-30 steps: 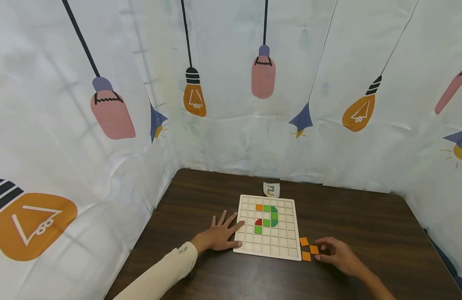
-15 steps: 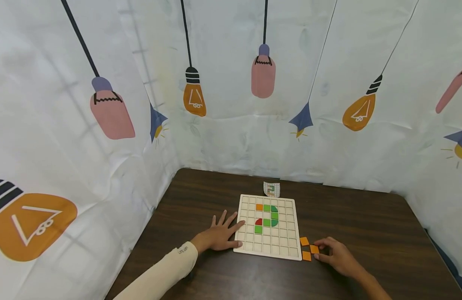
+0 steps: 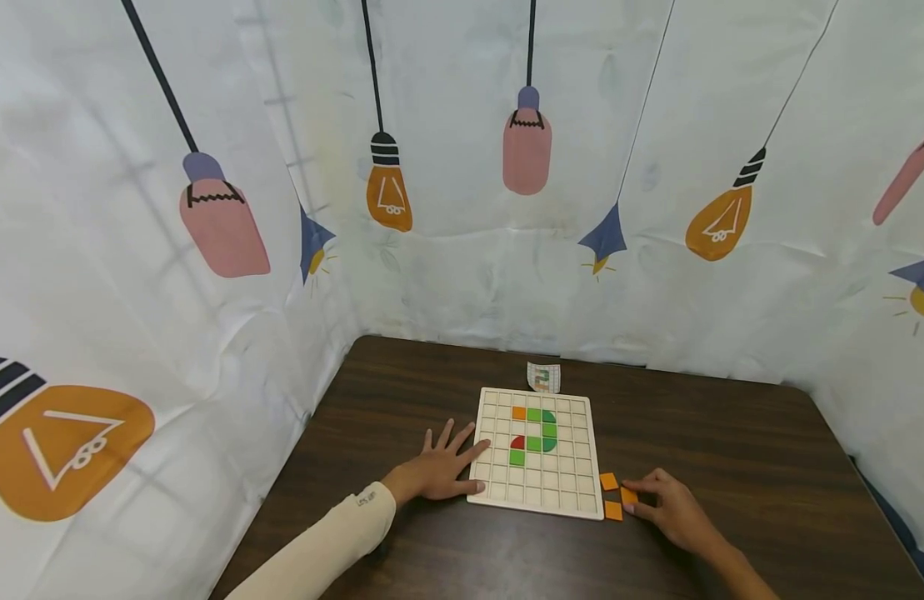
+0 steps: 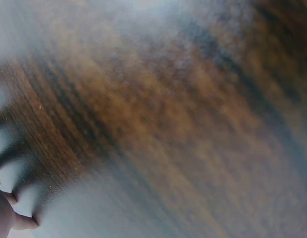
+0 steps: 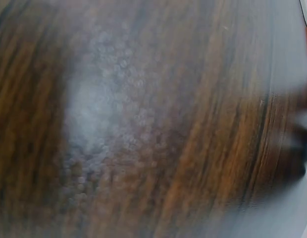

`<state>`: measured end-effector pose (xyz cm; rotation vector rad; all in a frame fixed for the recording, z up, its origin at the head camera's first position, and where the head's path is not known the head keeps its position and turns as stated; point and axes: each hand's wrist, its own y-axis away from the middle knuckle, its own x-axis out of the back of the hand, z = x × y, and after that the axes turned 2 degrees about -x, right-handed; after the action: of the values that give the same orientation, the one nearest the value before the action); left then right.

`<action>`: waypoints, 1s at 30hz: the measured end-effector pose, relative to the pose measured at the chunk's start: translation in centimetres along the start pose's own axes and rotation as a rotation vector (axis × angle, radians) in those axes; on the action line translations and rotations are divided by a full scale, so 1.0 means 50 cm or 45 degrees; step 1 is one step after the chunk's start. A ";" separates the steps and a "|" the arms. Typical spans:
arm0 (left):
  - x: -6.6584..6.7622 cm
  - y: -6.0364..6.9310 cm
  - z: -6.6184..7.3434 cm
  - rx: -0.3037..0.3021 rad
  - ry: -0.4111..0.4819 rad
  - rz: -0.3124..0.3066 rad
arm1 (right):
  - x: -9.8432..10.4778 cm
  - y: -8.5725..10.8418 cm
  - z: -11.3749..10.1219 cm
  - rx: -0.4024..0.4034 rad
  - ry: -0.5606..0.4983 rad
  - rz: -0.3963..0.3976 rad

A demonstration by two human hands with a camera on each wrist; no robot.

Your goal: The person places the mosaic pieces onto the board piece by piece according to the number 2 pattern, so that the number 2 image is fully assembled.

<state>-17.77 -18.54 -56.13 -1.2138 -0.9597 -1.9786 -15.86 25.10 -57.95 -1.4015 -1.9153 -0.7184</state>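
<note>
A pale gridded board [image 3: 532, 492] lies on the table, with green, red and orange pieces set in its cells. My left hand [image 3: 436, 473] rests with fingers spread on the board's left edge; its fingertips [image 4: 33, 221] show at the corner of the left wrist view. Just off the board's lower right, my right hand [image 3: 676, 508] pinches an orange square tile [image 3: 629, 496] between thumb and index finger. Two more orange tiles, one upper [image 3: 608, 481] and one lower [image 3: 613, 510], lie beside it against the board. The right wrist view shows mostly blurred tabletop.
Behind the board lies a small printed card [image 3: 543, 377] with a coloured grid pattern. The dark wooden table [image 3: 731, 442] extends to both sides. A white curtain [image 3: 462, 283] with printed lamps hangs along its back and left.
My right hand has shifted slightly left and closed its thumb and index finger on the orange tile, which now looks tilted. The left hand has stayed in place.
</note>
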 end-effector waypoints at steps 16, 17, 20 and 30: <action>-0.004 -0.001 -0.002 -0.002 -0.016 0.009 | -0.012 0.003 -0.012 -0.012 0.091 0.063; -0.004 -0.001 -0.002 0.000 -0.016 0.008 | -0.012 0.003 -0.012 -0.019 0.099 0.061; -0.003 -0.001 -0.001 0.005 -0.018 0.002 | -0.013 0.004 -0.014 -0.031 0.112 0.071; -0.005 -0.004 -0.003 0.006 -0.010 0.009 | -0.009 -0.006 -0.017 -0.044 0.089 0.090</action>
<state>-17.90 -18.52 -56.44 -1.2215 -0.9622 -1.9661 -15.88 24.10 -57.76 -1.4388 -1.7989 -0.7598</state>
